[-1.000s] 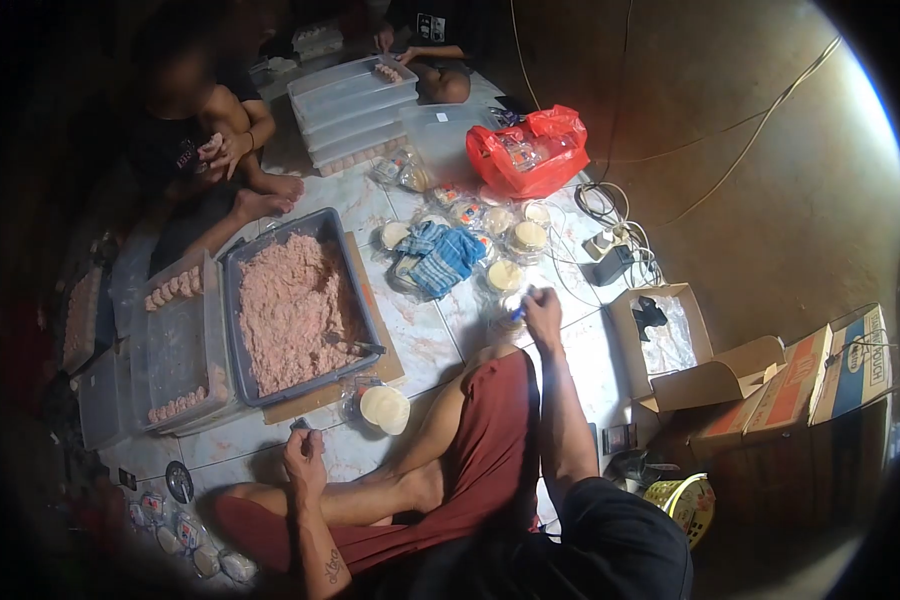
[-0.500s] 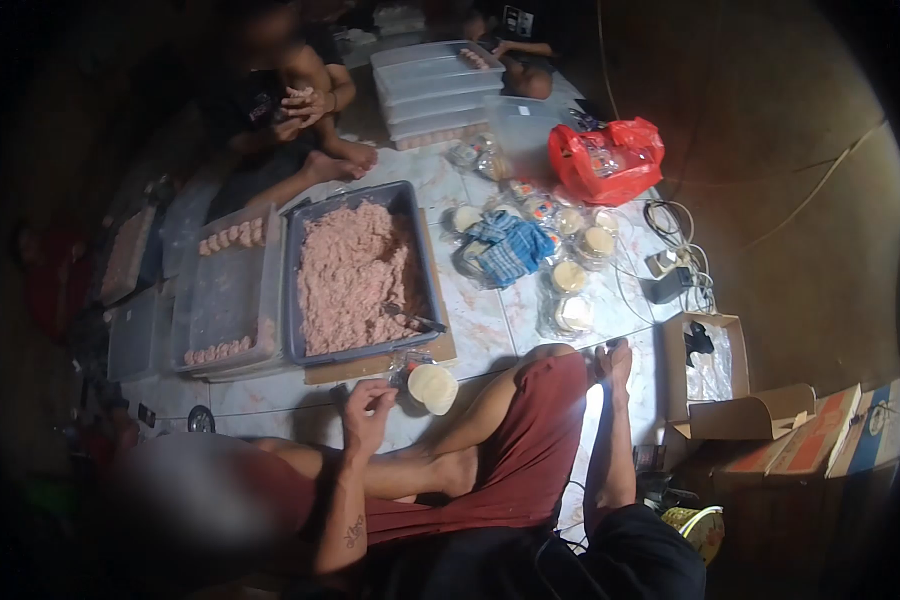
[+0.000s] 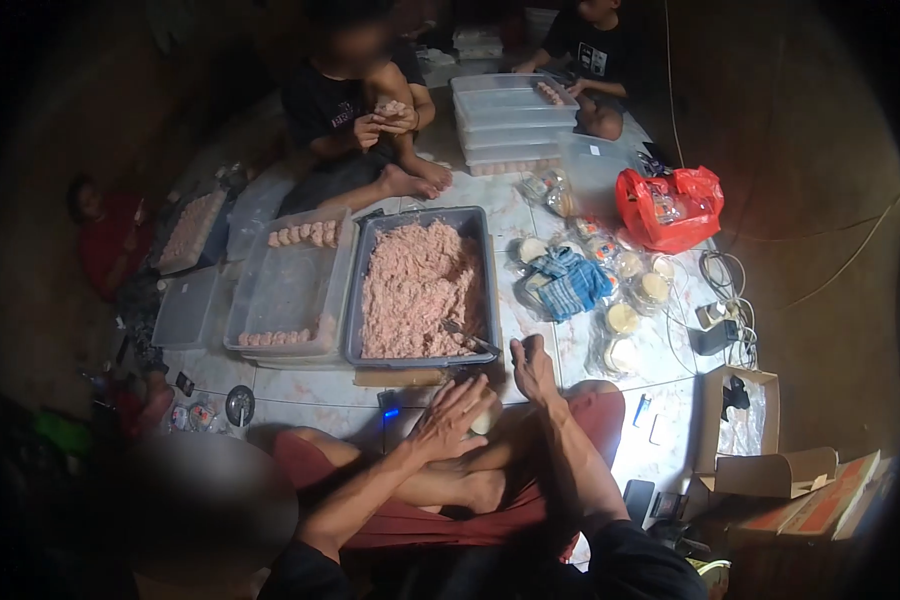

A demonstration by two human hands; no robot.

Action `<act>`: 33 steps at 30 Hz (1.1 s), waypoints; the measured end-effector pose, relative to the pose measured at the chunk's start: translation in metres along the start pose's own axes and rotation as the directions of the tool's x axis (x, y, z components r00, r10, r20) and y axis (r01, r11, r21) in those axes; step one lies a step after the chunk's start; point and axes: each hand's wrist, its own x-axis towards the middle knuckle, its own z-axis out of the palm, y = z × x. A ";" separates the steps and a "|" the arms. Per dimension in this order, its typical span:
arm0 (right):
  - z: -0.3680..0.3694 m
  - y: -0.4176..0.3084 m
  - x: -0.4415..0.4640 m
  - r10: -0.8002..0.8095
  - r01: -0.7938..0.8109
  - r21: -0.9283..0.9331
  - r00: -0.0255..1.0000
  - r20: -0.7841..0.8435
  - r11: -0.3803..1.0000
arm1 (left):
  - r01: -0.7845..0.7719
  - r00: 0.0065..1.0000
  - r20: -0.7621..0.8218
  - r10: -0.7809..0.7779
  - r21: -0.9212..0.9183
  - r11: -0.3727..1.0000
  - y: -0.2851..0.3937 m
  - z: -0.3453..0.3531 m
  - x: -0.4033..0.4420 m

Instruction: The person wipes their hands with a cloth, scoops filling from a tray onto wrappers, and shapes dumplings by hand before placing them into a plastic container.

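A cream-coloured, thin round disc (image 3: 484, 410) is half covered by the left hand (image 3: 452, 416), fingers spread, just before the rectangular grey plastic tub (image 3: 489, 270). Right hand (image 3: 533, 372) is curled near the tub's corner; grip cannot be told. Light fingertip pressure is advised; tearing seems possible.

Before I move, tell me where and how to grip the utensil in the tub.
Probably grip the handle by its free end, coming from the near right: it points toward that corner of the tub, other end in the pink mixture.
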 end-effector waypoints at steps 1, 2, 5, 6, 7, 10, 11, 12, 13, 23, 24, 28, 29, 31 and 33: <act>-0.003 0.008 -0.005 0.068 -0.071 0.044 0.996 0.059 0.997 | 0.111 0.991 -0.070 -0.116 -0.071 0.991 -0.003 0.001 -0.004; -0.005 0.016 -0.007 0.136 -0.146 0.083 0.983 0.124 0.986 | 0.217 0.963 -0.130 -0.236 -0.149 0.965 -0.006 0.002 -0.010; -0.011 0.028 -0.012 0.103 -0.117 0.089 0.984 0.148 0.989 | 0.474 0.866 -0.108 -0.488 -0.135 0.870 -0.004 -0.011 -0.023; -0.016 0.021 -0.013 0.106 -0.126 0.125 0.982 0.158 0.984 | 0.581 0.811 -0.005 -0.585 -0.114 0.806 0.005 -0.025 -0.024; -0.017 0.014 -0.014 0.130 -0.159 0.168 0.977 0.171 0.973 | 0.560 0.829 -0.034 -0.559 0.058 0.826 0.003 -0.021 -0.030; -0.011 0.007 -0.012 0.094 -0.130 0.218 0.981 0.170 0.967 | 0.564 0.810 0.041 -0.584 0.213 0.797 0.004 -0.030 -0.029; -0.011 0.002 -0.012 0.092 -0.129 0.219 0.981 0.171 0.967 | 0.574 0.798 0.041 -0.601 0.250 0.779 0.002 -0.030 -0.027; -0.010 0.001 -0.010 0.088 -0.126 0.225 0.981 0.170 0.966 | 0.573 0.799 0.038 -0.601 0.257 0.778 -0.003 -0.028 -0.024; -0.009 0.002 -0.009 0.096 -0.137 0.223 0.978 0.184 0.965 | 0.563 0.806 -0.008 -0.592 0.316 0.763 -0.010 -0.022 -0.023; -0.014 0.013 -0.006 0.135 -0.181 0.199 0.966 0.221 0.963 | 0.553 0.639 0.112 -0.761 0.620 0.556 -0.014 0.040 -0.044; -0.012 0.014 -0.008 0.143 -0.189 0.200 0.964 0.225 0.961 | 0.551 0.636 0.119 -0.763 0.622 0.557 -0.015 0.028 -0.042; -0.008 0.008 -0.001 0.074 -0.119 0.210 0.975 0.209 0.970 | 0.673 0.650 0.185 -0.737 0.310 0.671 -0.006 -0.014 -0.017; -0.006 0.005 0.001 0.097 -0.142 0.201 0.971 0.218 0.969 | 0.545 0.812 0.122 -0.571 0.191 0.816 -0.001 -0.010 -0.016; -0.005 -0.001 0.004 0.068 -0.123 0.244 0.972 0.225 0.962 | 0.374 0.926 0.024 -0.377 0.085 0.924 0.007 0.001 -0.012; -0.002 -0.004 0.005 0.003 -0.073 0.321 0.977 0.212 0.944 | 0.099 0.995 -0.027 -0.096 0.137 0.986 0.009 0.020 -0.007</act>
